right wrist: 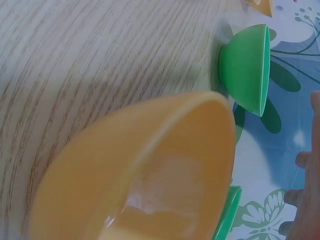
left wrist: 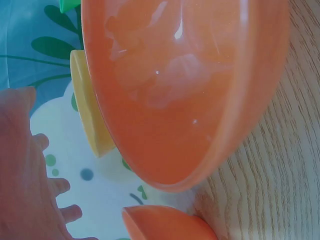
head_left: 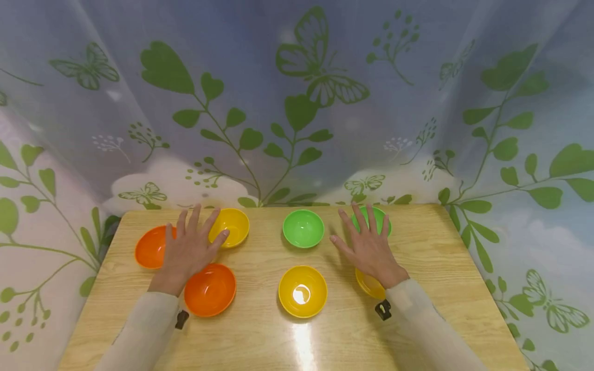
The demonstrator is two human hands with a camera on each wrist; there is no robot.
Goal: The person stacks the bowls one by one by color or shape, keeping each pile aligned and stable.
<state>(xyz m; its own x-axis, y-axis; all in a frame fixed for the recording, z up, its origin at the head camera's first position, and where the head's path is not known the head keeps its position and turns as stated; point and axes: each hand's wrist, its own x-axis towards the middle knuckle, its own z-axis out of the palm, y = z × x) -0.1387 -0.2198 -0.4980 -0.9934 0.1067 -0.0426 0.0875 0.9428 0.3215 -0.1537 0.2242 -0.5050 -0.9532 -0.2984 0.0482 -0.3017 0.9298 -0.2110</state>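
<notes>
My left hand (head_left: pixel 189 250) is spread flat above the left side of the table, holding nothing. Around it sit an orange bowl (head_left: pixel 149 248) partly behind the hand, a second orange bowl (head_left: pixel 210 290) nearer me and a yellow bowl (head_left: pixel 235 226) by the thumb. Over the right side, my right hand (head_left: pixel 371 247) has its fingers spread too, with nothing in it. Beneath its fingers is a green bowl (head_left: pixel 386 221), and a yellow bowl (head_left: pixel 368 285) is partly hidden under the wrist. In the left wrist view an orange bowl (left wrist: pixel 170 100) looms large; in the right wrist view, a yellow bowl (right wrist: pixel 115 155).
Between the hands stand a green bowl (head_left: pixel 303 229) at the back and a yellow bowl (head_left: pixel 302 292) in front. All rest upright on the wooden table (head_left: pixel 260 340). A curtain (head_left: pixel 250 103) printed with leaves and butterflies rises behind the table's far edge and along both sides.
</notes>
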